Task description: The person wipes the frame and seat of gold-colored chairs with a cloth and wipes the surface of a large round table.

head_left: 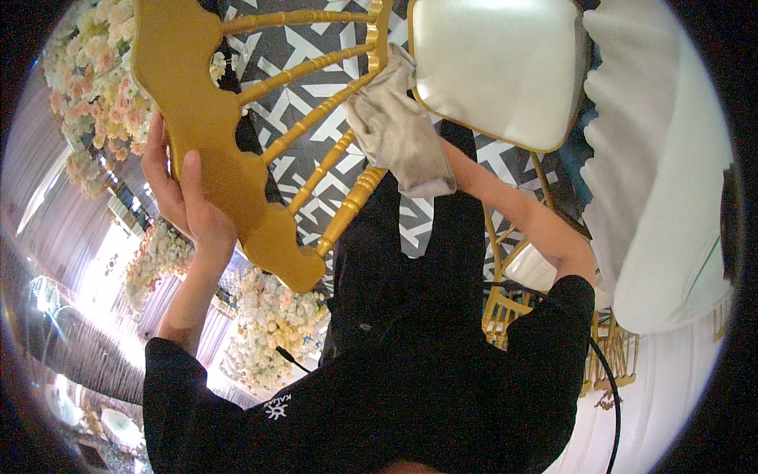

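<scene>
A gold chair fills the upper middle, with a scalloped top rail (pixel 207 118), several turned gold spindles (pixel 316 71) and a white padded seat (pixel 497 67). My left hand (pixel 185 201) grips the top rail from its left side, thumb over the front. A grey-beige cloth (pixel 399 130) is pressed against the spindles and the right back post. My right hand is under that cloth and hidden; only the forearm (pixel 513 205) shows, reaching up from the lower right.
A white cloth-covered round table (pixel 671 197) curves along the right. Another gold chair (pixel 505 308) stands below it. The floor (pixel 316 31) has a dark and white geometric pattern. Pale flower arrangements (pixel 95 71) line the left side.
</scene>
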Tool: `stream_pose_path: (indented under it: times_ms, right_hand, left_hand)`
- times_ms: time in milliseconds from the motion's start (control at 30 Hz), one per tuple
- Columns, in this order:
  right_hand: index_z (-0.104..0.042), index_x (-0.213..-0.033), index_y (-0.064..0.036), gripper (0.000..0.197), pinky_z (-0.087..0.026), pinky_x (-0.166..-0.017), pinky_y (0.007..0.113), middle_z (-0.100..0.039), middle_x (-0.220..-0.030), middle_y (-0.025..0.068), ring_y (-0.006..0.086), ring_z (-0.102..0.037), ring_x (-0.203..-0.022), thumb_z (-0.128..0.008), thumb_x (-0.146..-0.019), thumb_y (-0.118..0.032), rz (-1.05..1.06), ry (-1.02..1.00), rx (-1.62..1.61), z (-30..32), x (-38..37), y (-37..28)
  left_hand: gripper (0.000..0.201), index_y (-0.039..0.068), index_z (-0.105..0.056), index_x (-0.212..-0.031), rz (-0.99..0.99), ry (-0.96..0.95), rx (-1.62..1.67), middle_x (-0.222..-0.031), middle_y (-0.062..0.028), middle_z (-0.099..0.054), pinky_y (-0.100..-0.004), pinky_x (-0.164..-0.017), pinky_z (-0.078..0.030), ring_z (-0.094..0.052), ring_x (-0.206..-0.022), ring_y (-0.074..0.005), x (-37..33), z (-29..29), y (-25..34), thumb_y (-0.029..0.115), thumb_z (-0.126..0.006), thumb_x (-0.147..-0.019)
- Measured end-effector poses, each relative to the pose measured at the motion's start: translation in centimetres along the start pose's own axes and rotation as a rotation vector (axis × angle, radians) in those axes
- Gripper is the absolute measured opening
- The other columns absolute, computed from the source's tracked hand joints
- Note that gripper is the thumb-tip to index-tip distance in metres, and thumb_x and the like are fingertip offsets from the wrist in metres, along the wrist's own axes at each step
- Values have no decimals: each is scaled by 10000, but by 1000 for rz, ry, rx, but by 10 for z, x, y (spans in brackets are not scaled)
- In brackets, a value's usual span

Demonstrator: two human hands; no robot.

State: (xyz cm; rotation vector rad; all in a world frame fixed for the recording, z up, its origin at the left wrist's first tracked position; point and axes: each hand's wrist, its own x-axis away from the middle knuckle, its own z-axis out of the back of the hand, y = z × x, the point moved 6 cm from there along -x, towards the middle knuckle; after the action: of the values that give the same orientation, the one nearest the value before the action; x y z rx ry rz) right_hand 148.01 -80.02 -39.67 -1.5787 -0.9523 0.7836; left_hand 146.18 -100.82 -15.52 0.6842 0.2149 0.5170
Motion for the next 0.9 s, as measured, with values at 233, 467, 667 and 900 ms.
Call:
stream_pose_path:
  times_ms: [233, 467, 667, 900]
  right_hand:
    - [-561, -1122, -82, 372, -424, -905, 290, -579, -1100, 100, 189, -542, -1046, -645, -784, -216, -243, -384, 607, -34, -24, 57]
    - [-482, -1226, -67, 566, -262, -1048, 453, -459, -1269, 169, 343, -413, -1187, -658, -759, -334, 428, -145, -186, -151, -19, -60]
    - [-580, -1111, -111, 505, -341, -1023, 389, -593, -1122, 85, 251, -520, -1108, -756, -685, -317, 142, 67, -396, -89, -16, -33]
    - [-588, -1083, -92, 324, -413, -943, 358, -604, -1072, 82, 228, -567, -999, -601, -812, -270, 115, -2, 131, -59, -10, 71]
  left_hand:
    - [498, -37, -390, -1308, -38, 32, -24, -1345, -166, -420, -383, -1058, -276, -392, -1251, -263, -2, 1, -3, 200, -514, -888]
    - [483, -41, -350, -1327, 16, -3, 24, -1341, -177, -399, -379, -1069, -256, -372, -1259, -256, -1, -3, -4, 156, -464, -901]
    - [468, -42, -355, -1326, -20, 11, -3, -1346, -173, -400, -370, -1058, -265, -374, -1258, -250, -2, 5, -2, 141, -455, -907]
    - [459, -50, -370, -1315, -11, 18, 36, -1337, -171, -411, -369, -1062, -259, -384, -1251, -251, 1, -3, -2, 142, -456, -907]
